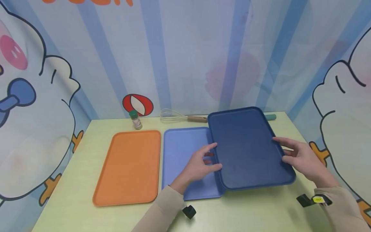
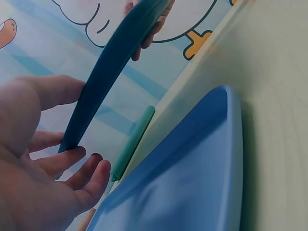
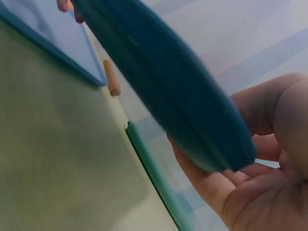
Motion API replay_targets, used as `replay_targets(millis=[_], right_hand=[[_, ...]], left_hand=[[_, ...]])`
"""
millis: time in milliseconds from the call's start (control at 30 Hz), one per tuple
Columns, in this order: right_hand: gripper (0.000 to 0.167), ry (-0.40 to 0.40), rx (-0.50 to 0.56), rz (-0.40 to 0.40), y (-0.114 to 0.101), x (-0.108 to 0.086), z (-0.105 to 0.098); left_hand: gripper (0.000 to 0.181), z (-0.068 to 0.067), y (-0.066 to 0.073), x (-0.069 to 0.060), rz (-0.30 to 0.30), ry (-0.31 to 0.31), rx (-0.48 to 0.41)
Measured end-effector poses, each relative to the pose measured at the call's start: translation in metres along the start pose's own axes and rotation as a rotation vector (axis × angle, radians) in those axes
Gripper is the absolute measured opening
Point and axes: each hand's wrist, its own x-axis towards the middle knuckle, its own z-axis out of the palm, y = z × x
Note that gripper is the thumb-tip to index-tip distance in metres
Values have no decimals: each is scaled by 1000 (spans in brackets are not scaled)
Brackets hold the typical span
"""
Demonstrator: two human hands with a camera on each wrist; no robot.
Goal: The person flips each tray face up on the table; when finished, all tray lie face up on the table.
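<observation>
A dark blue tray (image 1: 246, 148) is held up off the table, its right part overhanging the tabletop and its left edge over the light blue tray (image 1: 185, 145). My left hand (image 1: 198, 164) pinches its left edge between thumb and fingers. On the opposite edge, my right hand (image 1: 304, 159) grips the rim the same way. Both wrist views show the dark blue tray (image 2: 103, 72) apart from the table, edge-on. Beneath my left forearm and hand, part of the light blue tray is hidden.
To the left lies an orange tray (image 1: 130, 167). Along the back edge are a green-capped spice jar (image 1: 135, 120), a whisk (image 1: 185, 117) with a wooden handle, and a green rod (image 3: 154, 175), mostly hidden behind the dark tray in the head view. A printed curtain (image 1: 188, 58) hangs behind.
</observation>
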Motion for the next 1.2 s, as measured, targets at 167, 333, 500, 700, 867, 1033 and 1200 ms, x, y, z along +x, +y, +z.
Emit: replay_targets(millis=[167, 333, 500, 700, 867, 1033, 1200], right_hand=[[66, -9, -113, 61, 3, 1, 0], [65, -35, -213, 71, 8, 2, 1], [64, -77, -246, 68, 13, 4, 0], [64, -100, -297, 81, 20, 7, -1], [65, -103, -331, 90, 25, 9, 0], [66, -101, -350, 100, 27, 11, 1], [65, -98, -368, 73, 29, 12, 2]], left_hand=[[75, 5, -3, 2, -4, -10, 10], [75, 8, -2, 0, 4, -28, 32], [74, 11, -3, -1, 13, -30, 40], [72, 20, -4, 1, -11, -16, -6], [71, 28, -3, 2, -37, 3, -37], [71, 32, -1, 3, -42, 0, -27], [68, 36, 0, 4, -50, 8, -5]])
